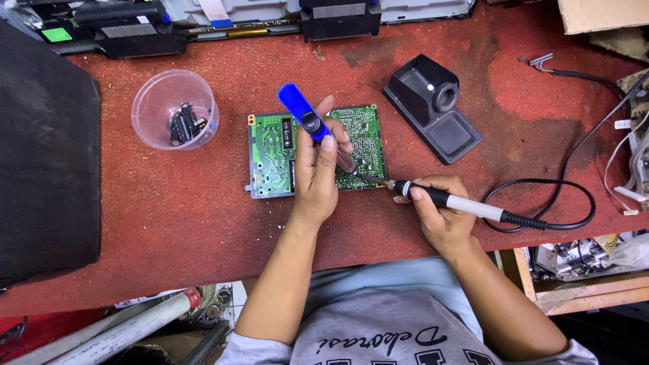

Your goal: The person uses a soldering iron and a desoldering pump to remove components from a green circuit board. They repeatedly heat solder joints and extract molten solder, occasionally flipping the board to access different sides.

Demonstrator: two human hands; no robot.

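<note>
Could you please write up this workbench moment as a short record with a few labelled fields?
Surface: red mat on a workbench
Workpiece: green circuit board, lying flat
Left hand: grips a blue desoldering pump, its tip down on the board
Right hand: grips a soldering iron, tip at the board's lower right edge
Iron cable: black, looping off to the right
Stand: dark iron holder, behind the board, vacant
Cup: clear plastic, holding small dark parts

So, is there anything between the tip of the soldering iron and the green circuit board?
Nothing visible. The right hand holds the soldering iron with its tip at the circuit board, beside the nozzle of the blue desoldering pump in the left hand.
</note>
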